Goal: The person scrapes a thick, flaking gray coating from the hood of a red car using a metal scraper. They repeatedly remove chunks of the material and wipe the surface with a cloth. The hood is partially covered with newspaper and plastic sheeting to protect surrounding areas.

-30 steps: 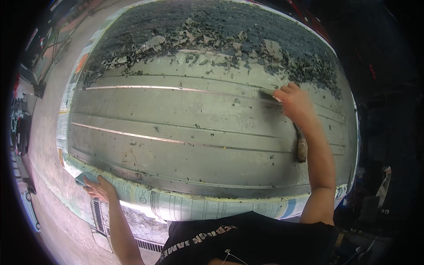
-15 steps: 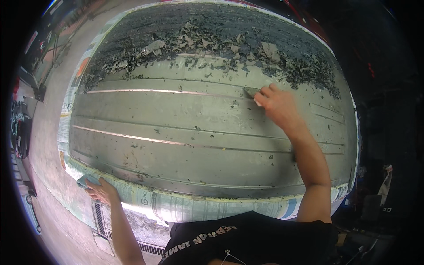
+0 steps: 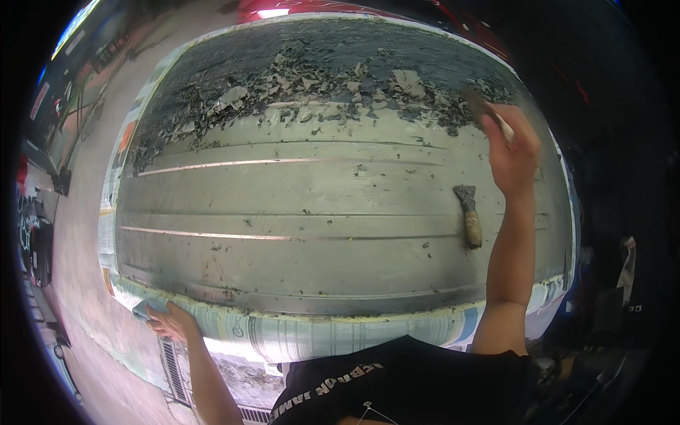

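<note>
A broad metal panel, like a vehicle roof, has a bare grey-green nearer part with long ridges. Dark, wrinkled coating covers its far part, with loose flakes heaped along the boundary. My right hand is closed around a scraper, its blurred blade over the flakes at the far right. A second scraper, with a worn tan handle and dirty blade, lies on the bare metal left of my right forearm. At the near left corner, my left hand grips a blue-grey cloth.
Printed masking paper covers the near edge, and more paper runs down the left side. Beyond the far edge is a red surface. A concrete floor stretches along the left; the right side is dark.
My right hand has gone from the middle of the bare metal to the flakes at the far right with its scraper. The second scraper, mostly hidden before, now shows. My left hand stays at the corner.
</note>
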### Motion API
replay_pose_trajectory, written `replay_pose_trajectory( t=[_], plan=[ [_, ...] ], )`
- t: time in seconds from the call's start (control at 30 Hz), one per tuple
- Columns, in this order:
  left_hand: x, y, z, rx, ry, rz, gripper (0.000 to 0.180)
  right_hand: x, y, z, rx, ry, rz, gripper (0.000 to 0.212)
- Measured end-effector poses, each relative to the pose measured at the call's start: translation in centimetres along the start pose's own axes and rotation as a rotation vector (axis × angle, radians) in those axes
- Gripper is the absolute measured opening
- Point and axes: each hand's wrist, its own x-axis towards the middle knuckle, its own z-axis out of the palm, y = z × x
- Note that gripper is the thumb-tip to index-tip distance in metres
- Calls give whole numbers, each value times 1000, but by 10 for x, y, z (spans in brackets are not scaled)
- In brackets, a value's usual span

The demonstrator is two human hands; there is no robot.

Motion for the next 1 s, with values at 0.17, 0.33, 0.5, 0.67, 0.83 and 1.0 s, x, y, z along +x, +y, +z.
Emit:
replay_pose_trajectory(
  t=[0.17, 0.33, 0.5, 0.67, 0.83, 1.0],
  plan=[
    [0, 1, 3, -20, 10, 18, 70, -20, 59, 25, -378, -483, -69, 22],
    [-1, 1, 2, 22, -4, 11, 70, -29, 78, 50, -536, -636, -22, 26],
    [4, -9, 11, 15, 21, 34, 70, -24, 87, 60, -499, -728, -132, 32],
    [3, -14, 8, 20, 22, 28, 69, -30, 62, 50, -564, -729, -233, 39],
    [1, -4, 9, 4, 21, 42, 69, -31, 76, 65, -593, -693, -240, 40],
    [7, -16, 13, 28, 62, 70, 69, -37, 76, 53, -559, -758, -294, 42]
  ],
)
